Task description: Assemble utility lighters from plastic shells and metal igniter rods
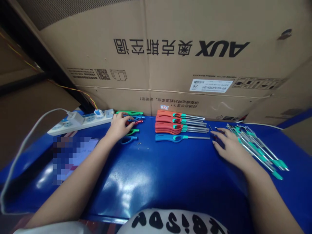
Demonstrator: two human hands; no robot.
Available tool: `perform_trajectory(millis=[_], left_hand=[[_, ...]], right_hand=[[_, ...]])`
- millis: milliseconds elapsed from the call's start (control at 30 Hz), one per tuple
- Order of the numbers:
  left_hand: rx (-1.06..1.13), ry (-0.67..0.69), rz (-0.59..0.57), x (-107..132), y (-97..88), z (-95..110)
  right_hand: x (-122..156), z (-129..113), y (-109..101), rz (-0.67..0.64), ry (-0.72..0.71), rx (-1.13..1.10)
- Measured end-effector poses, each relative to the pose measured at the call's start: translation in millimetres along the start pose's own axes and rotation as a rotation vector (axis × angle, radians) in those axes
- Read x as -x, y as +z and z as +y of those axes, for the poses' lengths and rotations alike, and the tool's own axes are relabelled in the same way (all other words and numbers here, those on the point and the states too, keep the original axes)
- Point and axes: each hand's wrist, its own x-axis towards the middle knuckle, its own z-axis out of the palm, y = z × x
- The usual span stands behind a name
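My left hand [120, 125] rests on a small pile of coloured plastic lighter handles [131, 130], green, blue and red, its fingers curled over them. A row of assembled long lighters [177, 125], several orange and one blue [170, 137], lies in the middle of the blue table [156, 175]. My right hand [227, 144] lies flat with fingers spread beside a heap of metal tubes with teal ends [255, 148], its fingertips touching the near tubes.
A white power strip [80, 122] with a plugged-in adapter and cable sits at the back left. A blurred paper sheet [70, 154] lies on the left. A large cardboard box [170, 55] walls the back of the table.
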Motion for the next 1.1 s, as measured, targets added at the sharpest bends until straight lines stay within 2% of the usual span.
perform_trajectory(millis=[233, 400, 467, 533, 633, 733, 833, 967, 1100], left_hand=[[-0.01, 0.021, -0.03, -4, -3.5, 4], [0.063, 0.042, 0.11, -5, -24.8, 11], [0.113, 0.074, 0.171, -2, -38.3, 24], [0.159, 0.137, 0.201, 5, -50.9, 45], [0.2, 0.261, 0.129, 28, -59.0, 89], [0.153, 0.449, -0.065, 56, -49.4, 128], [0.167, 0.555, -0.183, 78, -30.7, 150], [0.226, 0.592, -0.221, 92, -12.2, 155], [0.289, 0.613, -0.256, 98, -5.7, 155]], right_hand=[[-12, -28, -20, 0.145, -0.043, -0.102], [-16, -48, -29, 0.225, -0.101, -0.166], [-17, -55, -31, 0.251, -0.129, -0.184], [-17, -64, -32, 0.251, -0.149, -0.215], [-16, -82, -32, 0.241, -0.195, -0.283], [-13, -104, -32, 0.205, -0.288, -0.362], [-8, -124, -30, 0.084, -0.403, -0.407], [-3, -141, -24, -0.046, -0.501, -0.44], [-3, -145, -18, -0.123, -0.535, -0.48]])
